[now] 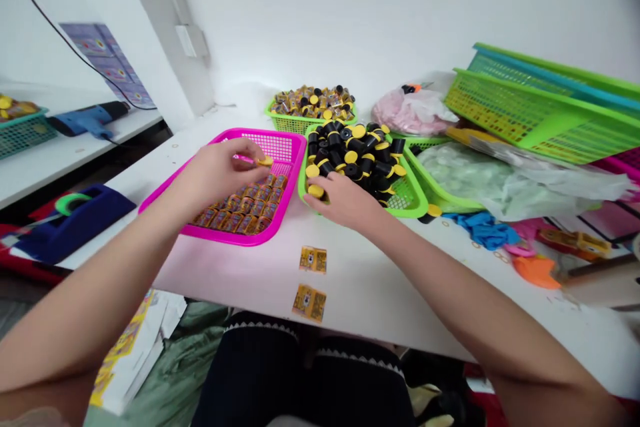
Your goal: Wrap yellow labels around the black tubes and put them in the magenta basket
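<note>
My left hand (220,170) is closed in a pinch over the pink basket (250,240). A small yellow-capped canister (265,161) shows at its fingertips, mostly hidden by the fingers. Below it in that basket lie rows of small canisters in printed orange wraps (245,205). At the near left corner of a green basket (415,208), my right hand (345,200) has its thumb and fingers around a black canister with a yellow cap (315,191). Many similar black and yellow canisters (350,157) are heaped in that basket.
Two printed orange labels (313,259) lie near the table's front edge. Behind stands another green basket (290,123) of wrapped canisters. Stacked baskets (525,113) and plastic bags (480,173) crowd the right. A blue tape dispenser (75,227) and a heat gun (90,120) are left.
</note>
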Available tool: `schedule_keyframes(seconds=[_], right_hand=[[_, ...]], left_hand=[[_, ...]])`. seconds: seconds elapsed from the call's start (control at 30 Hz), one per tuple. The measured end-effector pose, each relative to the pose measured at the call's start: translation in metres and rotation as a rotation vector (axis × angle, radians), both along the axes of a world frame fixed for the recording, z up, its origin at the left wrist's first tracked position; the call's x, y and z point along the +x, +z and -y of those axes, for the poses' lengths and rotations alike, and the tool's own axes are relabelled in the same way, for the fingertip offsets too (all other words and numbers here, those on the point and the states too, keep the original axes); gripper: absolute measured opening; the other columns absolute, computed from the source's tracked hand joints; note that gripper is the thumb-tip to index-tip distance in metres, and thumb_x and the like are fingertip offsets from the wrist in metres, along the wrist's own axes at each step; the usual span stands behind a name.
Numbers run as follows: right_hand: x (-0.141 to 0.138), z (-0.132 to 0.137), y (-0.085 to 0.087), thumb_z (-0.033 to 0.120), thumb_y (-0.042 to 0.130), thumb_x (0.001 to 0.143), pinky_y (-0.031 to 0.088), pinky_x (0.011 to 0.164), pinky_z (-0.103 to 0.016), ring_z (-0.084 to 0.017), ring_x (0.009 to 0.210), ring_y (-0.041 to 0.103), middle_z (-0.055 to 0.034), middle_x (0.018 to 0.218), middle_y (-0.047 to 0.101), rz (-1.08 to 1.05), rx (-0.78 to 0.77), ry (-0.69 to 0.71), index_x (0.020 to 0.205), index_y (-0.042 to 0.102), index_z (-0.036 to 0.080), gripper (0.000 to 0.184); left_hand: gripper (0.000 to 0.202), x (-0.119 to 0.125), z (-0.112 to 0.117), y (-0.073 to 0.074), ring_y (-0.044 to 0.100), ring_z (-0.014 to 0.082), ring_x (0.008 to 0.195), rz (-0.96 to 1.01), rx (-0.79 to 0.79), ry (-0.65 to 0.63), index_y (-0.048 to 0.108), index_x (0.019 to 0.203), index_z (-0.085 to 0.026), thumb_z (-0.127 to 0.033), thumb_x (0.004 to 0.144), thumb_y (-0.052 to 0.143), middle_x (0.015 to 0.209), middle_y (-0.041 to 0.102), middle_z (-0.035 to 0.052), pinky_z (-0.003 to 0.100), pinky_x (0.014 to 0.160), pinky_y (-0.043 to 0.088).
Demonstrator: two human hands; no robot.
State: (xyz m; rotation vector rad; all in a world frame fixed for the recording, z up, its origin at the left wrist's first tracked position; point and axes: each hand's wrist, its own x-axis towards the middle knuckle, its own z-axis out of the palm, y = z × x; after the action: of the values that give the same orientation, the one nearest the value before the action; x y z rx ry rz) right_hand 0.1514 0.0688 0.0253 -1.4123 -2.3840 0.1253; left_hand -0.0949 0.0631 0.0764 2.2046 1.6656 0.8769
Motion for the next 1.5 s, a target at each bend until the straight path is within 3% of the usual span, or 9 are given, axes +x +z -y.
schedule_keyframes(seconds=[0.2,0.5,0.6,0.67,0.73,0.83,1.0,1.3,1.5], right_hand=[[-0.007,-0.017,0.011,0.038,0.050,0.095,0.049,0.067,-0.032,-0.027,0.080,0.070,-0.0130,0.085,0.075,0.157,-0.124,-0.110,0.089,0.073,0.016,0.032],[0.059,0.012,-0.028,0.029,0.064,0.085,0.063,0.072,-0.032,-0.017,0.078,0.070,-0.0109,0.111,0.070,-0.507,0.442,-0.114,0.105,0.071,0.019,0.024],[0.079,0.026,-0.040,0.029,0.065,0.085,0.064,0.073,-0.034,-0.018,0.081,0.070,-0.0095,0.107,0.070,-0.549,0.548,-0.136,0.108,0.071,0.022,0.025],[0.088,0.031,-0.046,0.029,0.066,0.086,0.064,0.070,-0.034,-0.017,0.076,0.069,-0.0088,0.104,0.071,-0.571,0.535,-0.129,0.114,0.069,0.023,0.029],[0.094,0.033,-0.049,0.029,0.067,0.086,0.064,0.069,-0.034,-0.017,0.075,0.069,-0.0085,0.102,0.071,-0.602,0.506,-0.103,0.118,0.067,0.024,0.032],[0.095,0.031,-0.050,0.029,0.065,0.089,0.064,0.069,-0.034,-0.017,0.077,0.069,-0.0088,0.103,0.071,-0.626,0.498,-0.078,0.119,0.066,0.025,0.031],[0.093,0.030,-0.049,0.031,0.064,0.090,0.064,0.068,-0.034,-0.018,0.080,0.069,-0.0092,0.110,0.070,-0.589,0.493,-0.060,0.114,0.069,0.027,0.025],[0.092,0.036,-0.045,0.027,0.065,0.089,0.062,0.072,-0.036,-0.017,0.077,0.067,-0.0087,0.110,0.069,-0.531,0.511,-0.008,0.110,0.070,0.026,0.022],[0.093,0.035,-0.046,0.027,0.063,0.090,0.062,0.073,-0.036,-0.016,0.074,0.068,-0.0079,0.111,0.068,-0.506,0.525,-0.003,0.110,0.069,0.027,0.021]], left_hand=[[0.029,-0.009,-0.092,-0.020,0.071,0.0199,0.087,-0.467,-0.257,0.044,0.071,0.106,-0.019,-0.035,0.083,0.065,0.095,0.078,0.0048,0.025,0.076,0.052],[0.034,0.011,-0.107,-0.040,0.070,0.0258,0.097,-0.701,-0.457,0.068,0.075,0.113,-0.021,-0.026,0.080,0.064,0.104,0.077,0.0082,0.031,0.092,0.051],[0.054,0.019,-0.085,-0.029,0.060,0.0344,0.121,-0.734,-0.399,0.101,0.054,0.142,-0.017,-0.022,0.088,0.056,0.136,0.062,0.0172,0.046,0.104,0.044],[0.060,0.027,-0.051,-0.023,0.046,0.0413,0.134,-0.722,-0.171,0.108,0.032,0.154,-0.013,-0.025,0.097,0.043,0.151,0.044,0.0236,0.061,0.107,0.036],[0.050,0.036,0.000,-0.027,0.051,0.0371,0.130,-0.647,0.248,-0.075,0.040,0.149,-0.014,-0.026,0.101,0.035,0.147,0.049,0.0208,0.058,0.105,0.041],[0.038,0.050,0.087,-0.061,0.069,0.0206,0.102,-0.646,0.504,-0.660,0.061,0.128,-0.016,-0.017,0.102,0.034,0.112,0.074,0.0102,0.032,0.090,0.054],[0.037,0.058,0.178,-0.127,0.065,0.0313,0.118,-0.752,0.483,-0.612,0.061,0.125,0.000,-0.012,0.095,0.044,0.126,0.067,0.0215,0.041,0.098,0.054],[0.030,0.055,0.139,-0.084,0.069,0.0252,0.112,-0.599,0.598,-0.705,0.062,0.119,-0.004,-0.005,0.095,0.044,0.118,0.072,0.0179,0.037,0.096,0.058],[0.028,0.066,0.087,-0.106,0.075,0.0241,0.097,-0.470,0.216,-0.624,0.070,0.105,-0.010,-0.003,0.093,0.045,0.106,0.076,0.0146,0.032,0.082,0.061]])
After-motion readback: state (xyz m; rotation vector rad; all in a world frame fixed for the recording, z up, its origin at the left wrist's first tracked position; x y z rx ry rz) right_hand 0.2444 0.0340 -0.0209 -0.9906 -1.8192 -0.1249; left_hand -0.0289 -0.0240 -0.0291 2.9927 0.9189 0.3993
